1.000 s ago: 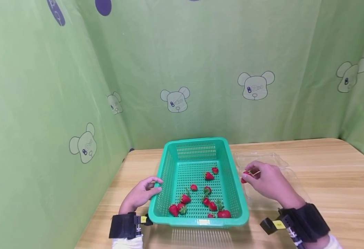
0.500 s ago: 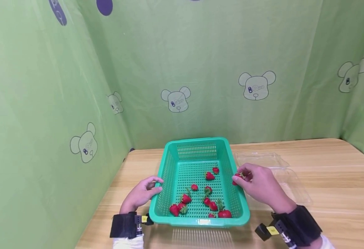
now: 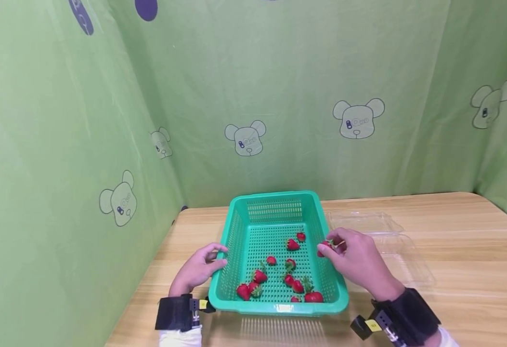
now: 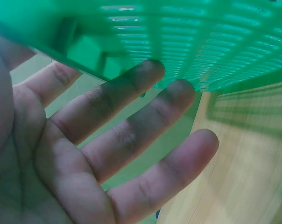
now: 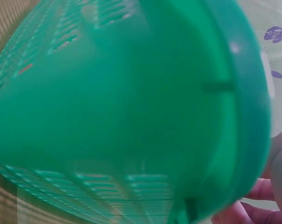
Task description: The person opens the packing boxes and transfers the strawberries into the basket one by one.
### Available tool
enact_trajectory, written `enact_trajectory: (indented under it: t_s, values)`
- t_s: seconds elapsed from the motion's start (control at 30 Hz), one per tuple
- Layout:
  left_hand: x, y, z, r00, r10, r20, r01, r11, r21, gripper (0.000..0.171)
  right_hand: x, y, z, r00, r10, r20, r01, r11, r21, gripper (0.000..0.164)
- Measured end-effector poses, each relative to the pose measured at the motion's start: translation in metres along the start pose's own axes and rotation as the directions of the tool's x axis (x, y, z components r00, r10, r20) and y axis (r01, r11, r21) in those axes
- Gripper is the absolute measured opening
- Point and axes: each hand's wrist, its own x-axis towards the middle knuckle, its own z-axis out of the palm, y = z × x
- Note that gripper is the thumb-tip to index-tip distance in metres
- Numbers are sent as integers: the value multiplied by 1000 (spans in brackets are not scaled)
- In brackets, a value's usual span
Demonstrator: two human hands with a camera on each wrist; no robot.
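Note:
A green plastic basket point(image 3: 278, 309) stands on the table with several strawberries point(image 3: 259, 276) on its perforated floor. In the head view, my right hand point(image 3: 361, 259) pinches a strawberry point(image 3: 325, 248) between thumb and fingertips, just above the basket's right rim. The right wrist view shows mostly the basket's outer wall point(image 5: 131, 102), with part of the hand at lower right; the held strawberry is hidden there. My left hand point(image 3: 197, 270) rests its thumb and index finger on the left rim. In the left wrist view, its other fingers point(image 4: 131, 135) stretch loosely below that rim.
Right of the basket lies an open clear plastic clamshell box point(image 3: 405, 262), partly behind my right hand. The wooden table point(image 3: 465, 231) extends farther right. A green curtain point(image 3: 296, 159) with bear faces hangs behind the table and along its left side.
My right hand has moved left with the strawberry, from over the clear box to the basket's right rim. My left hand and the basket stay in place.

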Motion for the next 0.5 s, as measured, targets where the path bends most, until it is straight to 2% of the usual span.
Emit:
enact_trajectory:
  t_s: [0.2, 0.3, 0.4, 0.5]
  values:
    - [3, 2, 1, 1000, 19, 1, -19, 1000, 1, 34, 1, 1, 0, 1000, 0, 1, 0, 1000, 8, 27]
    - [3, 2, -1, 1000, 18, -23, -19, 999, -34, 36, 0, 4, 1, 1000, -4, -5, 4, 1000, 2, 23]
    - [0, 4, -6, 995, 8, -104, -14, 998, -54, 33, -1, 9, -1, 1000, 2, -25, -2, 1000, 0, 19]
    - [-5, 9, -14, 975, 11, -223, -16, 1000, -23, 28, -3, 13, -4, 998, 4, -62, -4, 1000, 0, 12]
